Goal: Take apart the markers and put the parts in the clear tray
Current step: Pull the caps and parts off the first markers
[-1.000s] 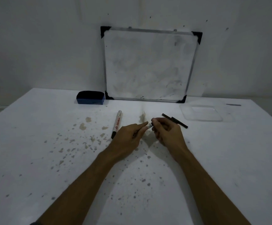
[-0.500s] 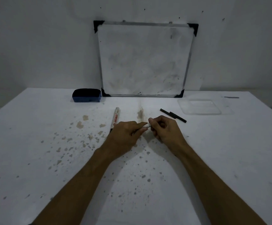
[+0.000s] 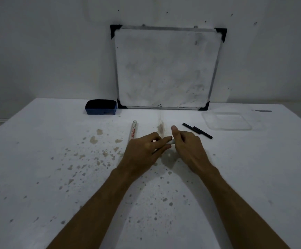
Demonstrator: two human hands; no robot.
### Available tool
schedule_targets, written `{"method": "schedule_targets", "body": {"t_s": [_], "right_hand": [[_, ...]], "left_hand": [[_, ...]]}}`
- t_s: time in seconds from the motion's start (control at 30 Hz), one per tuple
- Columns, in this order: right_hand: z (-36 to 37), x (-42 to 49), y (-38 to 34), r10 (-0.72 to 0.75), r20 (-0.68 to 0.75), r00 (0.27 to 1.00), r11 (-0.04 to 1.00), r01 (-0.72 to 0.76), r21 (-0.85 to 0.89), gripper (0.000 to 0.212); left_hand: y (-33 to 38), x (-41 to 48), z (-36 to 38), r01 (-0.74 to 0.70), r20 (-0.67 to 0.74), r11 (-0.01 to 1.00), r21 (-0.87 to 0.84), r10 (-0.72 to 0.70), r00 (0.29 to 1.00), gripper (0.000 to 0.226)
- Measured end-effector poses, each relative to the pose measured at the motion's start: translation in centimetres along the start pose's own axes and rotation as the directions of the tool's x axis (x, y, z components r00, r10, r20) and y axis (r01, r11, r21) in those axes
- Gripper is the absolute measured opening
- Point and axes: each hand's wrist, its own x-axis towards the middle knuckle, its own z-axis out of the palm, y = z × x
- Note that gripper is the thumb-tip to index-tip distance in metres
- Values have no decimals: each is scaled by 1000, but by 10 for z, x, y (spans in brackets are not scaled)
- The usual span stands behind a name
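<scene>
My left hand (image 3: 143,150) and my right hand (image 3: 188,146) meet over the middle of the white table, both gripping one white marker (image 3: 171,142); only a short pale piece shows between the fingers. My right thumb sticks up. A second white marker with red print (image 3: 133,131) lies on the table just beyond my left hand. Two thin black marker parts (image 3: 197,130) lie end to end to the right of my right hand. The clear tray (image 3: 227,121) sits at the back right and looks empty.
A small whiteboard (image 3: 165,69) leans against the wall at the table's back. A blue eraser (image 3: 101,109) lies to its left. A thin dark stick (image 3: 262,111) lies behind the tray. Brown stains speckle the table (image 3: 56,177).
Both hands have stayed joined on the marker. My right thumb has lifted off and now points up. The camera view has shifted slightly.
</scene>
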Motion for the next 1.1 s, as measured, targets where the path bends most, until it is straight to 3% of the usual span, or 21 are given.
{"method": "schedule_targets", "body": {"t_s": [0.13,0.17,0.23,0.33,0.47,0.5,0.53,0.6,0.63,0.7,0.77,0.83,0.97,1.1], "right_hand": [[5,2,0,-22,-36,999,1000,21,-23,61],[5,1,1,-77,-60,995,997,78,5,61],[2,-4,4,-259,-118,959,965,262,8,58],[-4,-7,6,-508,-127,852,861,498,-104,45],[-6,-5,4,-649,-47,759,744,620,-250,39],[-5,-5,5,-643,-84,761,752,607,-257,43],[-4,-7,3,-560,-136,817,824,534,-188,51],[1,-10,0,-285,-160,945,953,297,60,64],[4,-10,-1,-186,-140,972,966,207,156,70],[3,-10,-1,-115,-77,990,954,132,270,72],[0,-9,-2,-108,-14,994,949,107,298,56],[1,-10,-2,-86,20,996,951,76,301,38],[-1,-10,0,8,57,998,939,-27,342,22],[-8,-11,0,-26,162,986,932,-35,362,24]], "left_hand": [[1,2,0,-43,-28,999,7,43,999,32],[1,2,0,-20,-13,999,-34,19,1000,32],[2,4,0,111,92,955,-274,-89,992,31],[-1,6,-5,418,375,715,-560,-231,898,29],[-6,7,-19,654,621,498,-569,-261,739,20],[-6,7,-20,690,655,447,-570,-260,709,19],[-5,8,-21,713,669,410,-569,-272,691,22],[1,11,-19,739,665,348,-577,-327,672,26],[4,12,-16,743,653,327,-583,-355,669,29],[10,13,-9,751,638,273,-601,-403,656,33],[13,13,-6,762,645,206,-615,-424,635,39],[13,14,-5,771,653,230,-594,-422,629,38],[13,11,-2,770,689,242,-591,-347,637,35],[7,9,-4,645,601,616,-453,-324,731,30]]}}
